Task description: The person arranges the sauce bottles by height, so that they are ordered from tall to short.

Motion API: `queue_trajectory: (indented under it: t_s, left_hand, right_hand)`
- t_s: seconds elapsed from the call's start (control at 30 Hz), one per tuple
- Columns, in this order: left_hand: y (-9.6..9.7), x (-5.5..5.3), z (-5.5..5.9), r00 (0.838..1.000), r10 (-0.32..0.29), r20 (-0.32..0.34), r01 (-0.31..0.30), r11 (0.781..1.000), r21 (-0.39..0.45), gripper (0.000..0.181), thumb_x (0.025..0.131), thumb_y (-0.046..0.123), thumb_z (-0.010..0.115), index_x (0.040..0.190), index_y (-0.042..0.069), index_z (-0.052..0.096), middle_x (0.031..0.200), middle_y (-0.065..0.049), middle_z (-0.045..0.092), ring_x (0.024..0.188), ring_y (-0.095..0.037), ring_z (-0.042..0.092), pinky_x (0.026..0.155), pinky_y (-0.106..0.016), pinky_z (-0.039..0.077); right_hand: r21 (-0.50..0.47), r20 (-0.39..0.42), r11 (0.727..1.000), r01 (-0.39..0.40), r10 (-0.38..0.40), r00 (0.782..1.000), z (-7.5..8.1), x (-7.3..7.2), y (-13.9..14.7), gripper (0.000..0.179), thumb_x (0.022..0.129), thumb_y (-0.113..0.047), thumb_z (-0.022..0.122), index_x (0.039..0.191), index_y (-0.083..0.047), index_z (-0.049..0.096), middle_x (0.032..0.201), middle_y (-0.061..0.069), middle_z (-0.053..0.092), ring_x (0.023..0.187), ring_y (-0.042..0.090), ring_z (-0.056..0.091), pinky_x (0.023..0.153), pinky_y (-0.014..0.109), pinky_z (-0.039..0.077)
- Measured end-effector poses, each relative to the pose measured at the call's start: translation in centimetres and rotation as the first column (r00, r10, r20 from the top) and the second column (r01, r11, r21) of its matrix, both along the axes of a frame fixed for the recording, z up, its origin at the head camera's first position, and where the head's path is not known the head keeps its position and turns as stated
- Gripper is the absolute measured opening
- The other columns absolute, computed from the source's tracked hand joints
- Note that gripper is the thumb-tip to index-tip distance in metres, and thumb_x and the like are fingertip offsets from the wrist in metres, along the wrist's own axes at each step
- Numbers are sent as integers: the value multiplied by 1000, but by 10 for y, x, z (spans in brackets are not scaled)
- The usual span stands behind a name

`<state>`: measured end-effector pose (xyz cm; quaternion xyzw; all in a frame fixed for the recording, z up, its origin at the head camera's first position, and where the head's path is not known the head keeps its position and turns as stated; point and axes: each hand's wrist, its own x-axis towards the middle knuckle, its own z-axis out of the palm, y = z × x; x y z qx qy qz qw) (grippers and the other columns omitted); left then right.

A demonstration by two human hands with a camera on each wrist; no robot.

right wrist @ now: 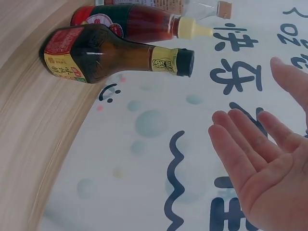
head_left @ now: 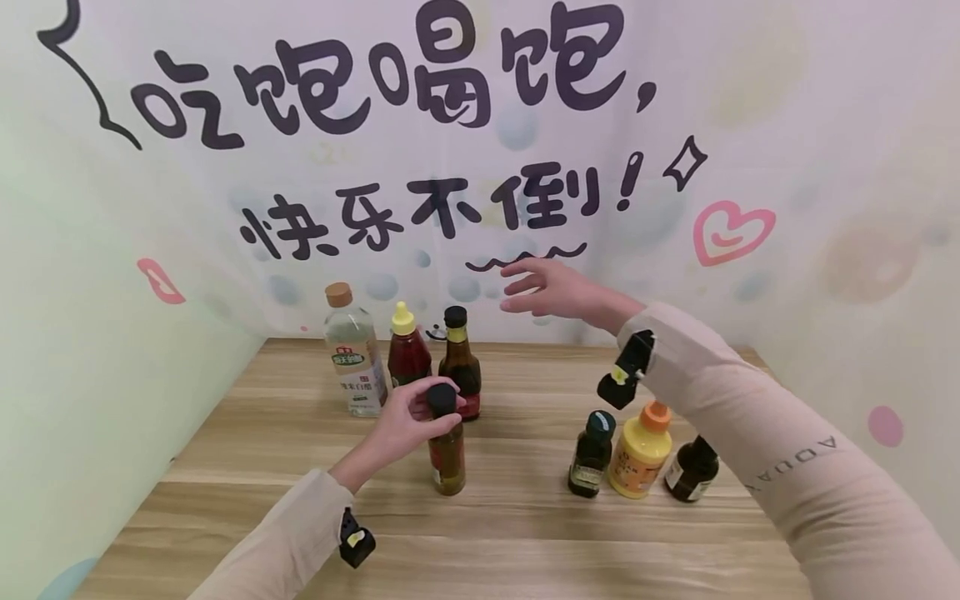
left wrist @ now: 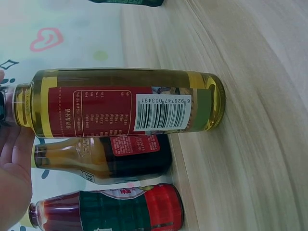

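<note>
Around the black-capped top of a slim glass oil bottle point(head_left: 447, 460), my left hand point(head_left: 403, 423) curls its fingers and thumb. This bottle point(left wrist: 110, 103) holds yellowish liquid and shows a red label with a barcode; whether its base touches the table, I cannot tell. Just behind it is a dark sauce bottle point(head_left: 459, 367) with a black cap and yellow neck. Left of that are a red sauce bottle point(head_left: 408, 354) with a yellow nozzle and a clear white-vinegar bottle point(head_left: 351, 354). My right hand point(head_left: 553, 289) is raised near the back wall, fingers extended, holding nothing.
On the right of the wooden table point(head_left: 517, 542) stand a dark green-capped bottle point(head_left: 590, 457), a yellow squeeze bottle point(head_left: 640, 454) with an orange cap, and a small dark bottle point(head_left: 691, 475) partly behind the right sleeve. A printed banner point(head_left: 450, 150) covers the back wall.
</note>
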<state>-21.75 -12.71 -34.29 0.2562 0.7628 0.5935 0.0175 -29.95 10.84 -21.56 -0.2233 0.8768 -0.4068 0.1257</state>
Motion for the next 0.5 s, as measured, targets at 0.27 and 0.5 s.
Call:
queue_trajectory:
  t_s: [0.27,0.5]
  left_hand:
    - [0,-1,0,1000,5,0,-5,1000,-10,30,81,-1,61,108,-7,52,103,-24,59,94,-34,57,78,-28,48]
    - [-1,-5,-6,1000,18,-10,-18,1000,-17,32,81,0,62,110,-8,51,104,-25,57,91,-28,58,78,-29,48]
  right_hand:
    - [-61,2,998,-12,12,1000,-1,15,41,53,85,-25,60,131,-10,39,124,13,50,107,25,52,87,38,43]
    - [-65,5,998,-17,17,1000,-7,29,77,57,84,-30,61,132,-10,37,125,12,49,110,24,49,87,38,43]
